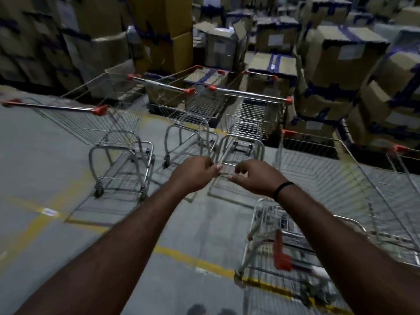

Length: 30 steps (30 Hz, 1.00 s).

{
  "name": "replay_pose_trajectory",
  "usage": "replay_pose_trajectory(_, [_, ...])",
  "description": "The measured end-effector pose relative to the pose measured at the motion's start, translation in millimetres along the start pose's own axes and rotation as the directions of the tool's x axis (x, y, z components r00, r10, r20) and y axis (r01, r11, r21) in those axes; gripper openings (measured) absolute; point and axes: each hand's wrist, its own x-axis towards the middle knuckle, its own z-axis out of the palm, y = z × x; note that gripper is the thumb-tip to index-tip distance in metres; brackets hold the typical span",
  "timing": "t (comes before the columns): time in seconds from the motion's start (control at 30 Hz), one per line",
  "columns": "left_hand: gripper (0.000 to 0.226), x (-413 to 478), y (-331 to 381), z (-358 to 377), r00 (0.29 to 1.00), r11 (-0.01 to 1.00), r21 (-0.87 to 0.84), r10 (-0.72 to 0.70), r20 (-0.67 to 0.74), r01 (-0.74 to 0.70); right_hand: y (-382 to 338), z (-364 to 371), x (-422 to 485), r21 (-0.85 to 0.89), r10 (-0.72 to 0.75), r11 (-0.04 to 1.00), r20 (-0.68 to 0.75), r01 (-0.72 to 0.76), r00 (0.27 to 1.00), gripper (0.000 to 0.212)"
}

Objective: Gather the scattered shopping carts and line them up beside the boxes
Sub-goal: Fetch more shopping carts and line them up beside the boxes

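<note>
Warehouse floor [45,167], grey with yellow lines, backed by stacked boxes [341,48]. Left to right: left cart [91,123], standing apart and angled; second cart [188,110] and third cart [252,114], side by side with noses toward the boxes; right cart [329,178], nearest the viewer, beside the right forearm. All four baskets appear empty. An open box [216,42] behind shows raised flaps, its contents hidden. Left hand [195,173]: fingers curled in on nothing. Right hand [252,176]: fingers loosely bent, thumb apart, gripping nothing. Both hover before the third cart, touching no cart. Risks: carts on castors may roll out of line; a push on the right cart could drive its basket into the third cart; the angled left cart may snag its neighbour when swung in.
</note>
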Motion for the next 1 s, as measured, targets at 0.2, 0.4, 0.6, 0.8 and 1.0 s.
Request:
replay_pose_trajectory(0.2, [0.048, 42, -45, -36, 1.000, 1.000, 0.004, 0.013, 0.003, -0.013, -38, 0, 63, 0.024, -0.030, 0.999, 0.012, 0.029, 0.999, 0.050])
replay_pose_trajectory(0.4, [0.048, 116, -60, -40, 0.995, 0.996, 0.035, 0.075, 0.069, -0.078, -21, -3, 145, 0.065, -0.012, 0.998, -0.021, 0.013, 1.000, 0.063])
replay_pose_trajectory(0.6, [0.061, 221, -71, -41, 0.984, 0.982, 0.140, 0.103, 0.144, -0.123, 14, -13, 234, 0.156, 0.029, 0.988, -0.039, -0.023, 0.999, 0.064])
replay_pose_trajectory(0.8, [0.056, 327, -68, -44, 0.971, 0.974, 0.155, 0.136, 0.197, -0.168, 58, -31, 305, 0.196, 0.129, 0.972, 0.002, -0.126, 0.992, 0.064])
replay_pose_trajectory(1.0, [0.060, 420, -66, -30, 0.957, 0.966, 0.149, 0.172, 0.234, -0.210, 108, -53, 358, 0.135, 0.231, 0.965, -0.033, -0.225, 0.972, 0.062])
